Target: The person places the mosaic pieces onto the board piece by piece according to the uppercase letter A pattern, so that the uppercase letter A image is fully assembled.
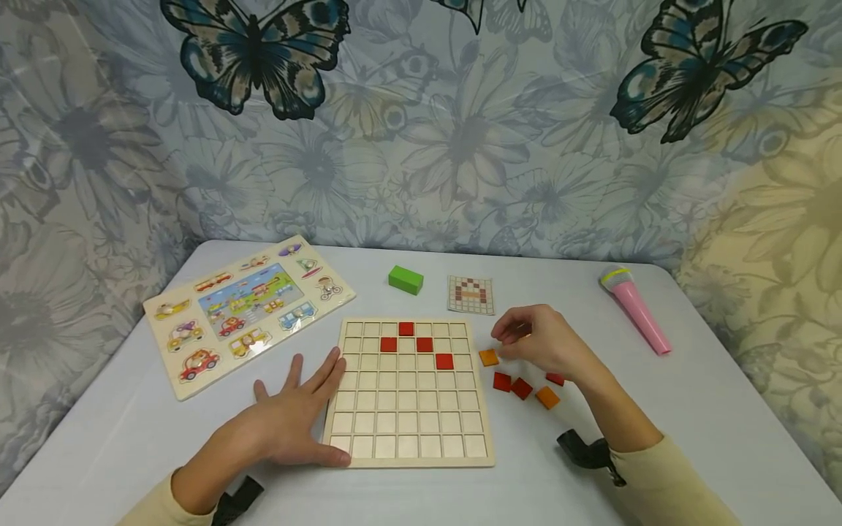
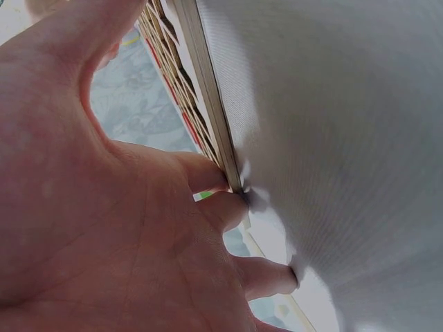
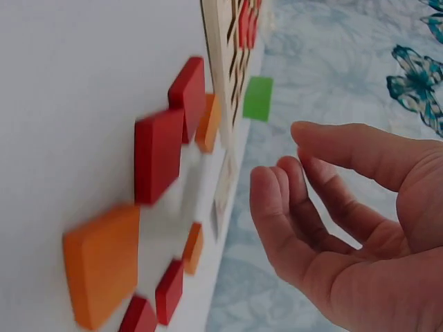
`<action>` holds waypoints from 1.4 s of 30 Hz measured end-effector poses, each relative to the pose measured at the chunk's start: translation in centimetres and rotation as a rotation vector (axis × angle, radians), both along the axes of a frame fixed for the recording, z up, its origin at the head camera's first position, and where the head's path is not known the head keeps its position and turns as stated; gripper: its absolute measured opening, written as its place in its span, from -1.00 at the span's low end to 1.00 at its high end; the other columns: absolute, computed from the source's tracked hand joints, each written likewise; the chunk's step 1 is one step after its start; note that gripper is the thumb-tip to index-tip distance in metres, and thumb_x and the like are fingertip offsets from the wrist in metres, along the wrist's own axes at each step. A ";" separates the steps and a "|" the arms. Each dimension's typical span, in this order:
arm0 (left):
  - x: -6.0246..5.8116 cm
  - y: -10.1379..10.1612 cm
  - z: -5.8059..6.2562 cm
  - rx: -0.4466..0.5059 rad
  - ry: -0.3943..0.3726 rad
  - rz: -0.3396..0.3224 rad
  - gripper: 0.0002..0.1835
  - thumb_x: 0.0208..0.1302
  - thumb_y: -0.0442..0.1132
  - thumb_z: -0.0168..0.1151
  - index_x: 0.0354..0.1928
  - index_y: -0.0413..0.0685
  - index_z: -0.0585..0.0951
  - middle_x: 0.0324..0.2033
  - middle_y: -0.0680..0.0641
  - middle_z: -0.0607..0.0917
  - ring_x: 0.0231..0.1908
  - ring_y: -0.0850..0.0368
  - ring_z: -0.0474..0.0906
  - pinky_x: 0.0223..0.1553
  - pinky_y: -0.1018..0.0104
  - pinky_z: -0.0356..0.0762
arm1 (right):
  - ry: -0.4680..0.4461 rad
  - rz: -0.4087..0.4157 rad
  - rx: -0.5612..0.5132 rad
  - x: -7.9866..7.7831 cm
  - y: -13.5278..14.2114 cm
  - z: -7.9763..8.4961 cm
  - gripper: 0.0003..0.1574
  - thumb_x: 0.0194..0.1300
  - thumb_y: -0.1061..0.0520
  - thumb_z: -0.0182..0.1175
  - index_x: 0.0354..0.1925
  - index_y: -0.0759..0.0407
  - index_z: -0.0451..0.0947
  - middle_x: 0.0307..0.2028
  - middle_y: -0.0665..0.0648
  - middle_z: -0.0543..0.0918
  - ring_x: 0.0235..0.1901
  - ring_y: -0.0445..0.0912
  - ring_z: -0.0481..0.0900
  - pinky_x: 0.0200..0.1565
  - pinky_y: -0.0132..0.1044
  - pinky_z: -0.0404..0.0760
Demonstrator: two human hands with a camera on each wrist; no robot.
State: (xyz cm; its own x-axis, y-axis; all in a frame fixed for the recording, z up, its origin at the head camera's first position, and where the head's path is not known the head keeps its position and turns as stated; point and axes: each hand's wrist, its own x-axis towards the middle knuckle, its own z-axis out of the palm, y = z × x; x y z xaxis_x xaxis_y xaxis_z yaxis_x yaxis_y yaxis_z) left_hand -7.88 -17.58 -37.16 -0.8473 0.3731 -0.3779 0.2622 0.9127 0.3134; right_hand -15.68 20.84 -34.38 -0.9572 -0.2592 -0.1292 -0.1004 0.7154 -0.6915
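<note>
A wooden grid board lies on the table with several red square tiles set in its upper cells. My left hand rests at its left side, fingers spread and touching the edge, thumb by the lower left corner. To the right of the board, my right hand hovers over loose tiles. Its fingers are loosely bent, and the right wrist view shows nothing between thumb and fingertips. Below it lie an orange tile, a red tile, another red tile and a second orange tile.
Behind the board are a green block and a small pattern card. A vehicle picture puzzle board lies at the left. Toward the right edge is a pink toy microphone. Butterfly-patterned cloth hangs behind the table.
</note>
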 end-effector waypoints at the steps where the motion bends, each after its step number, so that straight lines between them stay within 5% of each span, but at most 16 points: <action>1: 0.0 0.0 0.0 -0.001 -0.001 0.001 0.47 -0.11 0.54 0.48 0.69 -0.03 -0.04 0.70 -0.02 -0.22 0.55 -0.65 -0.26 -0.02 -0.94 -0.14 | -0.003 -0.012 -0.002 0.0 0.3 0.0 -0.78 0.19 0.25 0.46 -0.15 0.22 0.73 -0.26 0.09 0.73 -0.20 -0.03 0.63 -0.11 -0.17 0.61; 7: 0.0 -0.1 0.1 -0.002 -0.002 0.002 0.47 -0.11 0.55 0.47 0.69 -0.02 -0.05 0.70 0.00 -0.22 0.56 -0.64 -0.26 -0.01 -0.94 -0.15 | -0.039 -0.079 -0.019 0.2 1.9 0.2 -0.72 0.22 0.20 0.46 -0.09 0.22 0.72 -0.20 0.14 0.75 -0.16 0.00 0.63 -0.24 -0.18 0.69; 21: 0.1 -0.3 0.3 -0.008 0.001 -0.002 0.48 -0.10 0.55 0.46 0.69 -0.04 -0.05 0.70 -0.02 -0.23 0.55 -0.65 -0.27 -0.02 -0.94 -0.14 | -0.059 -0.161 -0.048 -0.2 5.4 0.0 -0.59 0.29 0.18 0.42 0.07 0.32 0.66 -0.14 0.21 0.75 -0.22 -0.04 0.65 -0.20 -0.19 0.71; 32: 0.1 -0.3 0.3 0.004 0.001 -0.007 0.47 -0.10 0.55 0.45 0.69 -0.03 -0.05 0.70 -0.02 -0.22 0.55 -0.66 -0.26 -0.02 -0.94 -0.15 | -0.083 -0.175 -0.030 -0.7 8.4 -0.4 -0.51 0.31 0.13 0.43 0.13 0.34 0.63 -0.10 0.17 0.77 -0.18 -0.15 0.67 -0.13 -0.27 0.66; 42: 0.1 -0.2 0.0 0.011 -0.006 0.002 0.48 -0.11 0.58 0.44 0.69 0.00 -0.06 0.70 0.01 -0.22 0.56 -0.62 -0.27 -0.01 -0.94 -0.17 | -0.141 -0.208 0.012 -0.8 9.5 -0.7 -0.52 0.29 0.14 0.43 0.10 0.37 0.63 -0.11 0.21 0.73 -0.14 -0.04 0.63 -0.15 -0.29 0.66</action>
